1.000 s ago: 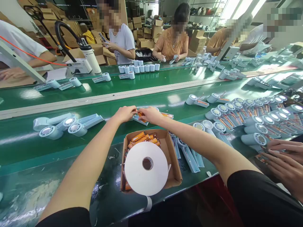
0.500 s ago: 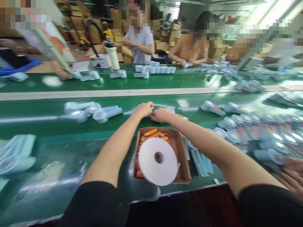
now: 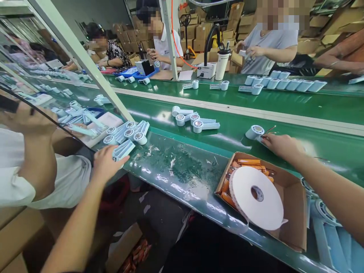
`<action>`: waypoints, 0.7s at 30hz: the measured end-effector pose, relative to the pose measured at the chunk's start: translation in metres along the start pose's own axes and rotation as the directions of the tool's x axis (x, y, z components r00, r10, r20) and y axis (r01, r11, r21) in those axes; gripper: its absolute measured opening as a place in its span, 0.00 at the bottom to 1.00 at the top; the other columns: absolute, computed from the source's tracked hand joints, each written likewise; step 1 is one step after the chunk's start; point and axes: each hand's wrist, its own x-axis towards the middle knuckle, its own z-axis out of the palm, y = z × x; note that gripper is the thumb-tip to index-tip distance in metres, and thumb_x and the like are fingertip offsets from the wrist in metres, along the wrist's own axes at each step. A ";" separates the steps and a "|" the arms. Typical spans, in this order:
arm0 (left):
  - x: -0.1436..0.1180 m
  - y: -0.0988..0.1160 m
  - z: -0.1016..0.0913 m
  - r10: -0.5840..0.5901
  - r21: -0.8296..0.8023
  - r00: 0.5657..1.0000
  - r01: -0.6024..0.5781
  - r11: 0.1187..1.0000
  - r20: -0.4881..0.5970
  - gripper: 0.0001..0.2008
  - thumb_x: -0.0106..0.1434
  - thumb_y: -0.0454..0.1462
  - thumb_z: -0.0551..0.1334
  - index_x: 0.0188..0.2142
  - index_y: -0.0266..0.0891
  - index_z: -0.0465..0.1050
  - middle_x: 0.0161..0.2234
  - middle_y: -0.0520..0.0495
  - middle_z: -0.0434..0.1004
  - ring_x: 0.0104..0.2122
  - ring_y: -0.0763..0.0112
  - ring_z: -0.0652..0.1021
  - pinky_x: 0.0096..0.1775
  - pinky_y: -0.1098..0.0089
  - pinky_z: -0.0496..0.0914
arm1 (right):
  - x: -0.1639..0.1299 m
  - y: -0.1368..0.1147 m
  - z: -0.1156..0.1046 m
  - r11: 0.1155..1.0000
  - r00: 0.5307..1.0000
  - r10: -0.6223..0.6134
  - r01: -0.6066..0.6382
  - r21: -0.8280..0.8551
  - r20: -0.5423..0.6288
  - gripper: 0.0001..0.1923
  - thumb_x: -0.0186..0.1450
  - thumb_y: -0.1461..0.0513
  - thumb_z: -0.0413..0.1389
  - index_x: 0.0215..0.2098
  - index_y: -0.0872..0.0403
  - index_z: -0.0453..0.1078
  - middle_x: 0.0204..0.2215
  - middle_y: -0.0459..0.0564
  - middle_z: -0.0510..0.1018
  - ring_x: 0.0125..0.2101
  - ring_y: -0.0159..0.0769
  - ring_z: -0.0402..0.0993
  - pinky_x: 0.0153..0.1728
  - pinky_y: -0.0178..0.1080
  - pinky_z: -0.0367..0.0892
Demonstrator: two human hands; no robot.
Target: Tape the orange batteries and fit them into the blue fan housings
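head view: left hand (image 3: 106,163) grasps a pale blue fan part (image 3: 123,149); right hand (image 3: 277,145), fingers loosely curled, touches another fan part (image 3: 255,132) just beyond its fingertips.

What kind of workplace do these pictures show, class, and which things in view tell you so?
Most likely a factory assembly line for small electrical devices. A long green conveyor belt carries many identical pale blue plastic device shells, several seated workers face it, and stacked brown cardboard cartons fill the background.

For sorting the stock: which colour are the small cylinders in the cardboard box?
Orange, in the head view: the cylinders lie in the cardboard box behind the white roll.
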 end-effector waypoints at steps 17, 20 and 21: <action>-0.077 0.071 0.058 0.045 0.077 0.914 -0.083 0.994 0.404 0.37 0.53 0.49 0.69 0.63 0.48 0.76 0.72 0.35 0.60 0.55 0.41 0.82 0.59 0.46 0.78 | -0.143 -0.036 -0.056 0.887 0.948 -0.128 0.241 0.394 -0.291 0.15 0.75 0.50 0.59 0.43 0.48 0.84 0.50 0.55 0.89 0.47 0.48 0.89 0.46 0.48 0.82; -0.085 0.157 0.081 0.004 0.214 0.872 -0.124 0.969 0.489 0.39 0.62 0.54 0.65 0.70 0.47 0.71 0.73 0.32 0.58 0.60 0.32 0.78 0.57 0.42 0.78 | -0.156 -0.073 -0.056 0.835 0.908 -0.238 0.373 0.404 -0.346 0.13 0.76 0.52 0.58 0.46 0.48 0.84 0.50 0.53 0.89 0.51 0.49 0.88 0.55 0.53 0.83; -0.084 0.175 0.085 -0.013 0.233 0.858 -0.125 0.965 0.513 0.40 0.64 0.57 0.64 0.72 0.48 0.68 0.74 0.31 0.56 0.62 0.30 0.77 0.56 0.40 0.77 | -0.160 -0.080 -0.058 0.830 0.895 -0.260 0.399 0.391 -0.363 0.12 0.76 0.54 0.58 0.45 0.48 0.83 0.50 0.53 0.89 0.51 0.49 0.88 0.55 0.52 0.84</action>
